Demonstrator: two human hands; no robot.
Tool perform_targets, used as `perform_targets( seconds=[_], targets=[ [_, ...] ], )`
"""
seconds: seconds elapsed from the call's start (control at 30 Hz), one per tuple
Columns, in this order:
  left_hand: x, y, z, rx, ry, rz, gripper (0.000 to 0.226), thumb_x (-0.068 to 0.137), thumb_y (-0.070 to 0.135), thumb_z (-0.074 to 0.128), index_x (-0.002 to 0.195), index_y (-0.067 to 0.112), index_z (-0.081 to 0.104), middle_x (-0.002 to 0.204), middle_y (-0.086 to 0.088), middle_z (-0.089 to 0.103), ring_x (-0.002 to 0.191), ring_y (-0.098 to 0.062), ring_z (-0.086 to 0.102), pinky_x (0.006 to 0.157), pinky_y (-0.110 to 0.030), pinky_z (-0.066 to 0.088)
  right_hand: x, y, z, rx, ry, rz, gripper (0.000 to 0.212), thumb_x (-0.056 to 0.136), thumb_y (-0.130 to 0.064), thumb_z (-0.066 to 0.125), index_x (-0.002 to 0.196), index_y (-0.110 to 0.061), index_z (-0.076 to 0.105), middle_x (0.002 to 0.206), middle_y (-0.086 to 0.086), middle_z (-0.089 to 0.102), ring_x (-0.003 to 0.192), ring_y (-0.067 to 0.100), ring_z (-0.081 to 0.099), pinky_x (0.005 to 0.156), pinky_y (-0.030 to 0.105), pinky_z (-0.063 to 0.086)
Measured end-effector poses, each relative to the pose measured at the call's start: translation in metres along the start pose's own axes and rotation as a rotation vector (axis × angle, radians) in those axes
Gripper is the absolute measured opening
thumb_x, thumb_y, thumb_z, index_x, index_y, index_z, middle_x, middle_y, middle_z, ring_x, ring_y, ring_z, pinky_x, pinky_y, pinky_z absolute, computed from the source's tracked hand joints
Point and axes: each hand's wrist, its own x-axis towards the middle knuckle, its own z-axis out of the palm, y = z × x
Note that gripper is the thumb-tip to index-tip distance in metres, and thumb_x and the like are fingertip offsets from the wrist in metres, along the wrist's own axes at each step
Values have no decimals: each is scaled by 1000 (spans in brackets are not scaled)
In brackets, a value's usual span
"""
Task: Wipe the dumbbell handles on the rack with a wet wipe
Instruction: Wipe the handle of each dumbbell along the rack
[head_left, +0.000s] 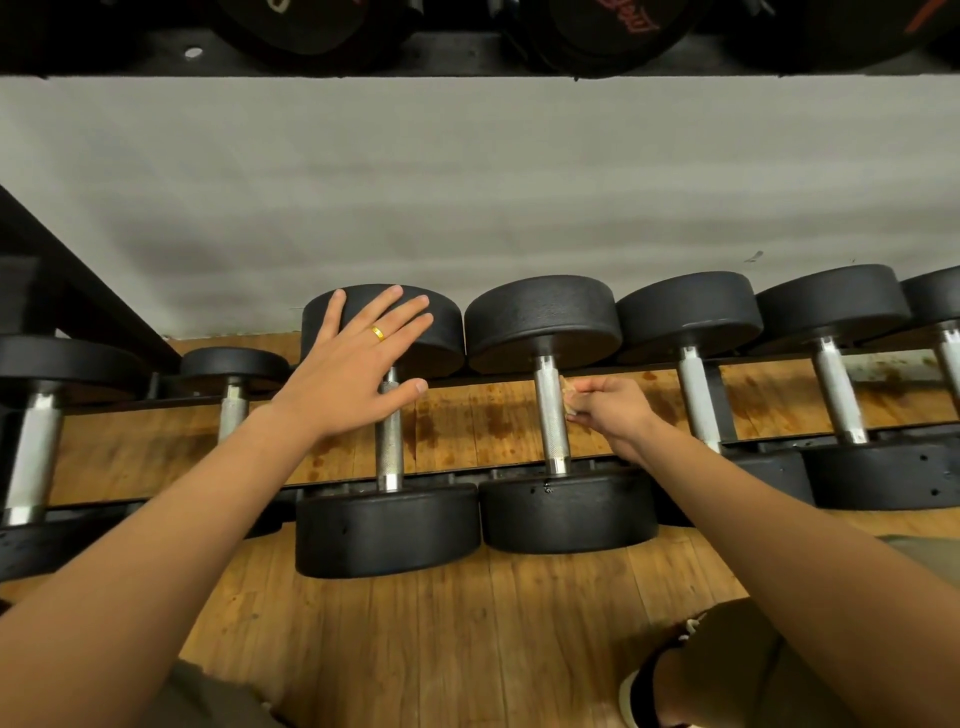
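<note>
Several black dumbbells with silver knurled handles lie side by side on a low rack (649, 371). My left hand (358, 364), wearing a gold ring, lies flat with spread fingers over the far head of one dumbbell (387, 535). My right hand (608, 410) pinches a small crumpled wet wipe (567, 391) against the right side of the neighbouring dumbbell's handle (549, 410), near its upper half.
More dumbbells continue to the right (836, 384) and left (34, 441). A grey wall (467, 182) rises behind the rack and a black shelf with weights (467, 31) hangs above. Stained wooden flooring (467, 639) lies below. My knee and shoe (675, 675) are at the lower right.
</note>
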Motion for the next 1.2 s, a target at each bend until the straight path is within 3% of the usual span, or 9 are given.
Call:
perform_targets(
  seconds=[0.1, 0.33, 0.47, 0.6, 0.73, 0.83, 1.0, 1.2],
  targets=[
    [0, 0, 1, -5, 0, 1, 81, 93, 68, 30, 162, 26, 25, 170, 11, 9, 157, -11, -5, 123, -59, -8, -9, -4, -9, -90, -77, 27, 15, 91, 7, 63, 103, -2, 65, 105, 16, 69, 96, 24, 70, 77, 28, 60],
    [0, 1, 0, -11, 21, -2, 81, 93, 68, 30, 161, 25, 28, 170, 10, 13, 157, -12, -1, 123, -61, -6, -28, -2, -27, -444, -261, 114, 20, 88, 9, 66, 106, 2, 68, 101, 16, 71, 90, 23, 70, 72, 27, 59],
    [0, 2, 0, -10, 16, -7, 80, 93, 68, 30, 161, 26, 27, 170, 11, 12, 157, -13, -1, 123, -62, -5, -29, -5, -30, -459, -299, 118, 17, 87, 7, 67, 102, -1, 70, 100, 15, 72, 89, 22, 72, 73, 27, 60],
    [1, 2, 0, -3, 12, -7, 81, 93, 69, 28, 161, 26, 27, 170, 10, 13, 158, -14, 0, 123, -62, -5, -23, -9, -18, -288, -132, -32, 12, 90, 7, 65, 90, -4, 68, 93, 14, 70, 77, 18, 69, 66, 23, 60],
    [0, 3, 0, 0, 15, -8, 81, 92, 69, 28, 161, 25, 27, 170, 9, 13, 157, -14, -1, 123, -61, -5, -9, -21, 1, -179, 37, -236, 9, 90, -4, 71, 90, -12, 73, 95, 10, 73, 86, 20, 70, 78, 30, 60],
    [0, 3, -1, -7, 11, -8, 81, 92, 69, 28, 161, 26, 26, 170, 10, 12, 157, -13, -2, 123, -60, -7, -5, -26, 8, -203, 108, -266, 6, 90, -12, 74, 95, -10, 76, 91, 5, 74, 85, 16, 69, 74, 27, 58],
    [1, 2, -1, -7, -4, -5, 80, 93, 68, 27, 161, 26, 26, 170, 10, 12, 157, -12, -3, 123, -58, -8, -4, -24, 3, -368, 89, -295, 5, 89, -12, 74, 94, -10, 75, 91, 5, 74, 85, 17, 69, 79, 31, 58],
    [6, -8, -12, 19, 3, 43, 52, 109, 43, 29, 158, 28, 34, 167, 9, 25, 156, -9, 7, 123, -57, 5, -23, -14, -2, -472, 16, -284, 7, 89, -6, 73, 83, -10, 72, 80, 3, 69, 75, 13, 65, 64, 21, 51]
  ],
)
